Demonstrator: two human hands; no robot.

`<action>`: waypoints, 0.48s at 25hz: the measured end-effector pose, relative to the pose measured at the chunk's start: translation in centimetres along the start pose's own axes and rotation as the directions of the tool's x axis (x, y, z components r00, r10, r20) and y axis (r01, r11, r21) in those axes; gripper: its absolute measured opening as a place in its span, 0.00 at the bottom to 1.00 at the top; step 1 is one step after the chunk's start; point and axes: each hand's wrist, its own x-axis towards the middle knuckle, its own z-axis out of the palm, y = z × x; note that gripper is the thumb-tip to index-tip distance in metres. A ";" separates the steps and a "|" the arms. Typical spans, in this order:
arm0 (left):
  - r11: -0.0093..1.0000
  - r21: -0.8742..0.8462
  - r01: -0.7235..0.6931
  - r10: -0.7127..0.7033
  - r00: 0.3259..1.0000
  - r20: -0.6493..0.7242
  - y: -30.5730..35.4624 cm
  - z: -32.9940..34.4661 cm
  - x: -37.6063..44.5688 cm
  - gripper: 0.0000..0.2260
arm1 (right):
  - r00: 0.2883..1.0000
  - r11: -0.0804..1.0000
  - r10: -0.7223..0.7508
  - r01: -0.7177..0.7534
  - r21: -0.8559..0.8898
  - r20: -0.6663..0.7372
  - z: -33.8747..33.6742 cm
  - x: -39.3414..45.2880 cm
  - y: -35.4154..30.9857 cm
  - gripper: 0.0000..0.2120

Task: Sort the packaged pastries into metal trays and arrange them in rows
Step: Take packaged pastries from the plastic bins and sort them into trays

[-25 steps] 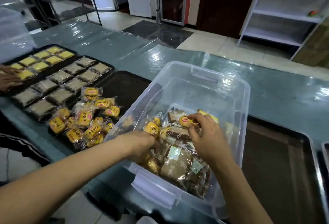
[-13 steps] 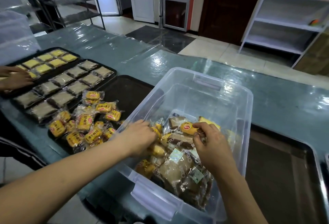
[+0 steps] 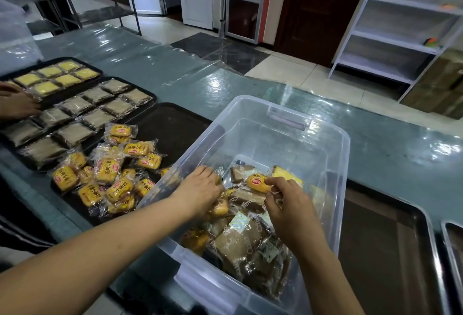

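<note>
A person leans over a clear plastic bin [image 3: 333, 144] on a glossy grey-green desk [image 3: 175, 74], both hands inside it. The right hand [image 3: 288, 204] pinches a small yellow bun packet [image 3: 256, 181] between thumb and fingertips, lifted slightly above the heap. The left hand [image 3: 200, 189] is curled down over other yellow packets near the bin's left wall; whether it has closed on one I cannot tell. Beneath lie flat brown cake packets [image 3: 238, 242] in clear crinkled film. To the left, a loose pile of yellow bun packets [image 3: 107, 177] sits on a dark metal tray [image 3: 172, 126], not yet in rows; beyond it, a tray of brown squares [image 3: 82, 116] and a tray of yellow squares [image 3: 57, 75] are lined up neatly. These packets look light and soft, and the film looks slippery and easily crushed, so a gentle pinch across the packet's sides or on its sealed edge probably serves best. Another person's hand [image 3: 15, 106] rests at the far left.
</note>
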 end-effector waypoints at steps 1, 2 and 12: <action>1.000 -0.015 -0.008 0.008 1.000 -0.008 0.0 0.1 0.1 0.33 | 1.000 1.000 0.002 -0.002 -0.002 0.002 0.0 0.0 0.1 0.13; 0.999 -0.039 -0.016 0.016 1.000 -0.015 0.1 0.2 0.1 0.34 | 1.000 1.000 0.002 -0.002 -0.003 0.004 0.0 -0.1 0.1 0.13; 0.954 -0.297 0.041 -0.015 0.996 0.090 0.3 0.1 0.2 0.41 | 0.999 0.998 0.039 -0.039 -0.041 -0.008 -0.9 0.6 0.4 0.11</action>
